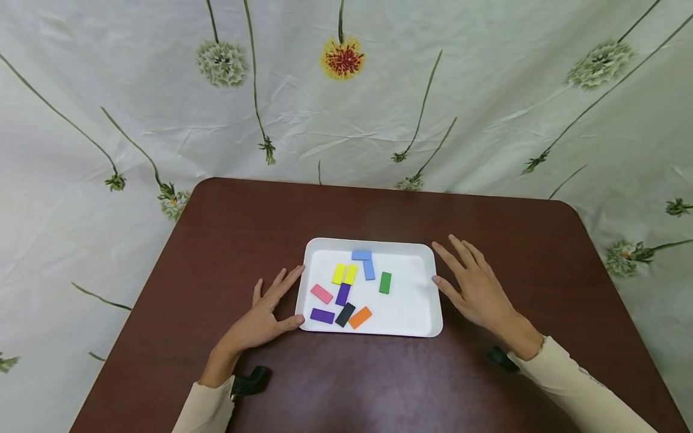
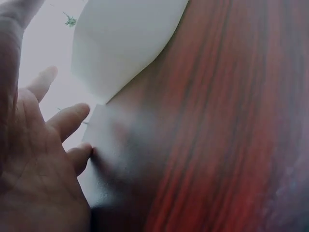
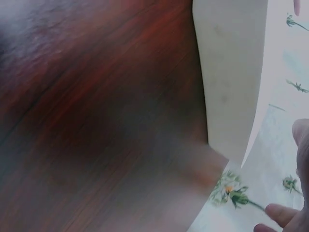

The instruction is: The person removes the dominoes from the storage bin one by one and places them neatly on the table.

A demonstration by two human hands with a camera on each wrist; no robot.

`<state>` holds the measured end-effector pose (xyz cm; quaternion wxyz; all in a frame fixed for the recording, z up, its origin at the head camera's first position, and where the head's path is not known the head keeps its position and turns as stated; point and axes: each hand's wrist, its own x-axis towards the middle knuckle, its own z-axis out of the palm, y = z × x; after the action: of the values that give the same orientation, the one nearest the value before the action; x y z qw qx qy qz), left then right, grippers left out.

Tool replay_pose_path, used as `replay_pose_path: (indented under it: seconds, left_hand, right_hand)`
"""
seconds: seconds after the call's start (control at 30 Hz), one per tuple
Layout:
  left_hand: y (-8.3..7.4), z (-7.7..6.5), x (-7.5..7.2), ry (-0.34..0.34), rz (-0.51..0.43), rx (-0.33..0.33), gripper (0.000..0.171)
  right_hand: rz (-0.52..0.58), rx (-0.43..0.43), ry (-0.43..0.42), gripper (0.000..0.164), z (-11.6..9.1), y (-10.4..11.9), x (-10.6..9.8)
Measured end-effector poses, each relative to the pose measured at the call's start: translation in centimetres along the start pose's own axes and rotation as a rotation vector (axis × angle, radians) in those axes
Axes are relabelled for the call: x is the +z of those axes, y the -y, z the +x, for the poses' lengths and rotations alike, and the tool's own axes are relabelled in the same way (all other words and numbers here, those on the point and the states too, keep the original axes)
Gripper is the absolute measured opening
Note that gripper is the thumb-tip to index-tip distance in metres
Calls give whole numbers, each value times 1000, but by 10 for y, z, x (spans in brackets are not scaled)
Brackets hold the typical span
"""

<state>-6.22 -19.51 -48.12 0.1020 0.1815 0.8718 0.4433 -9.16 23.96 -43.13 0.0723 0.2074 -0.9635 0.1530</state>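
Observation:
A white shallow tray (image 1: 411,294) lies on the table, its side wall showing in both wrist views. Flat rectangular pieces lie in it: two blue (image 1: 361,255), two yellow (image 1: 351,275), a green (image 1: 385,282), a pink (image 1: 322,293), two purple (image 1: 322,316), a black (image 1: 345,314) and an orange (image 1: 360,317). My left hand (image 1: 260,322) is at the tray's left side, fingers spread, with thumb and index fingertips right at the rim. At the opposite side, my right hand (image 1: 479,294) has its fingers extended, fingertips close to the right rim. Neither hand grips a piece.
The dark reddish-brown table (image 1: 260,222) has rounded far corners. Behind and beside it hangs a pale cloth (image 1: 487,78) printed with flowers. Dark bands with devices (image 1: 253,381) sit on both wrists, below light sleeves.

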Motion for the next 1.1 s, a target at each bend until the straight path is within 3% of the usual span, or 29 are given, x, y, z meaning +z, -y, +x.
replay_pose_path:
  seconds: [0.37, 0.67, 0.8, 0.93, 1.1]
  left_hand:
    - [4, -3, 0, -23, -31, 21, 98]
    - [5, -4, 0, -17, -5, 10, 101]
    - [4, -4, 0, -19, 12, 13, 99]
    - [4, -2, 0, -16, 18, 12, 98]
    - [4, -2, 1, -13, 12, 3, 98]
  right_hand:
    - [50, -165, 82, 65, 25, 16, 10]
    - [299, -138, 252, 68, 36, 24, 23]
    - [383, -166, 251, 64, 42, 26, 29]
    - [411, -201, 241, 57, 49, 28, 32]
    - [396, -194, 307, 51, 58, 33, 34]
